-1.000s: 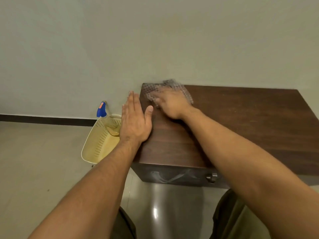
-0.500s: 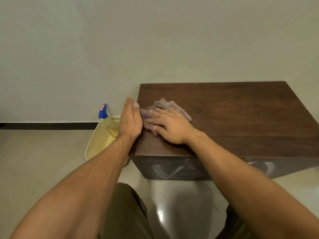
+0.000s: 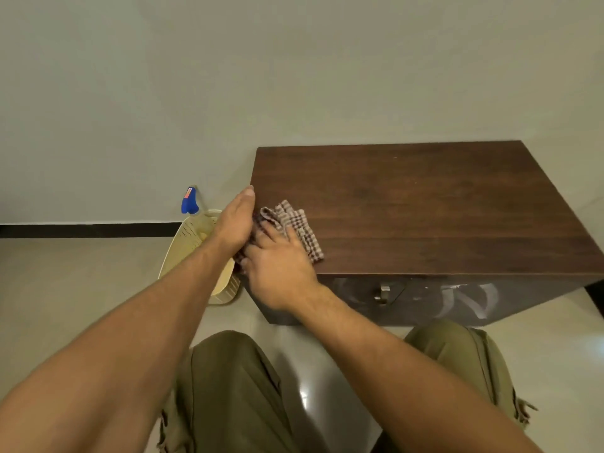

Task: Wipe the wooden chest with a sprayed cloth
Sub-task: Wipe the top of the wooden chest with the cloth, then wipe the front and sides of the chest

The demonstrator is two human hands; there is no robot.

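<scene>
The right hand (image 3: 277,266), fingers spread flat, had dragged the cloth (image 3: 295,227) to the chest's (image 3: 425,207) near-left corner; the flat left hand (image 3: 237,223) stayed alongside

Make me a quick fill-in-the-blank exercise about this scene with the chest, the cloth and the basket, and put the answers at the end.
1. The right hand presses the checked cloth onto the ____ of the wooden chest.
2. The left hand rests along the chest's ____ edge.
3. The cream basket stands on the ____ beside the chest.
4. The spray bottle has a ____ head.

Answers: top; left; floor; blue
</scene>
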